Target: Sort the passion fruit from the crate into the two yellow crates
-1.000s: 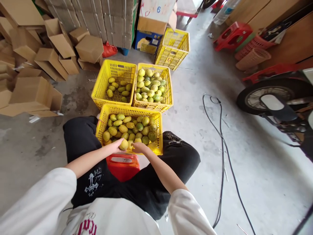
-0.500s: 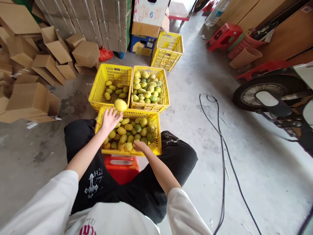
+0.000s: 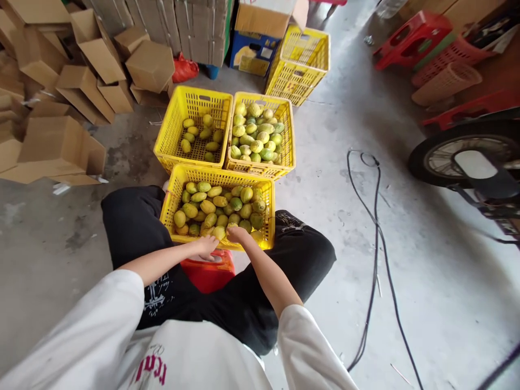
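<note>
Yellow-green oval fruits (image 3: 207, 206) fill much of the near yellow crate (image 3: 268, 203), which sits between my knees. My left hand (image 3: 206, 247) is over its near rim, fingers stretched towards a yellow fruit (image 3: 219, 233), with no fruit in the palm. Just to the right, my right hand (image 3: 238, 235) has curled fingers over the fruit at the near edge; what they hold, if anything, is hidden. Behind stand two more crates: the left one (image 3: 164, 132) has a scattering of fruits on its bottom, and the right one (image 3: 289, 135) is heaped with them.
A red stool (image 3: 209, 271) shows between my legs. Another yellow crate (image 3: 298, 67) stands farther back beside stacked boxes (image 3: 260, 24). Cardboard cartons (image 3: 60, 143) pile up on the left. A black cable (image 3: 376, 227) lies on the floor to the right, near a motorbike wheel (image 3: 459, 154).
My left hand tossed a yellow fruit towards the back left crate, where the fruits now lie differently, then came back to the near rim. My right hand stayed at the near crate's front edge.
</note>
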A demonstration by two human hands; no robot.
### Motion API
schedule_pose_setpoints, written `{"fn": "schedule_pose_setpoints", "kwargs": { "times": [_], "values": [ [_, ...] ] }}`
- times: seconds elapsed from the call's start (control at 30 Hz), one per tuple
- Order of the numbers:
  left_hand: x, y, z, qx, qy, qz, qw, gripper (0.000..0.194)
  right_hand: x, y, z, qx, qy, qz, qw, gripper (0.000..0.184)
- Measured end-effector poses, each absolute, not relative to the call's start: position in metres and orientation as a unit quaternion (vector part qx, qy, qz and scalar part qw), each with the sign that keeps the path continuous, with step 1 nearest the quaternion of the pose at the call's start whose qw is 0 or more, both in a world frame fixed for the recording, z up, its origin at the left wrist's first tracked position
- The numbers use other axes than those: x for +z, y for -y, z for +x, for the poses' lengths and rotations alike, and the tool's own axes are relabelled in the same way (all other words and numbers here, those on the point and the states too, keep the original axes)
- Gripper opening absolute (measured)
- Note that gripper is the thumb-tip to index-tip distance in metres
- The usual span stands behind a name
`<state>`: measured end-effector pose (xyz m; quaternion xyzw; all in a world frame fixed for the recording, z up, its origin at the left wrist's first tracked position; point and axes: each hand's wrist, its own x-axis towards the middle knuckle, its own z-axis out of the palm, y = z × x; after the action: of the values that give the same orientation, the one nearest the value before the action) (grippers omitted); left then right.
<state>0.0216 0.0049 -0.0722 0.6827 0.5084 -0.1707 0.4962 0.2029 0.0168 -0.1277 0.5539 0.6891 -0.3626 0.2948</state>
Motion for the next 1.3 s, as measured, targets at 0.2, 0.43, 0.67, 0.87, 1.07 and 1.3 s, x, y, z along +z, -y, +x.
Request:
{"fn": "schedule_pose_setpoints", "kwargs": {
  "times": [0.2,0.43,0.67,0.87,1.07,1.3],
  "values": [
    [-0.067,-0.024,0.016,-0.292,-0.405,0.788,0.362,0.027,-0.128,-0.017,0.198,-0.358,-0.690,0.546,0.311,0.042],
    [-0.072,-0.031,0.032,-0.291,-0.371,0.836,0.283,0.044,-0.124,-0.025,0.185,-0.352,-0.697,0.532,0.328,0.040],
    [-0.079,-0.017,0.035,-0.293,-0.354,0.822,0.338,0.030,-0.120,-0.028,0.177,-0.357,-0.706,0.524,0.316,0.040],
    [-0.076,-0.029,0.016,-0.305,-0.392,0.785,0.369,0.022,-0.116,-0.030,0.182,-0.363,-0.700,0.527,0.317,0.050],
    [-0.073,-0.035,-0.003,-0.311,-0.428,0.762,0.374,0.023,-0.116,-0.032,0.180,-0.368,-0.699,0.519,0.327,0.054],
    [-0.076,-0.038,-0.026,-0.299,-0.454,0.754,0.368,0.041,-0.121,-0.031,0.185,-0.359,-0.703,0.509,0.344,0.055]
  ]
}}
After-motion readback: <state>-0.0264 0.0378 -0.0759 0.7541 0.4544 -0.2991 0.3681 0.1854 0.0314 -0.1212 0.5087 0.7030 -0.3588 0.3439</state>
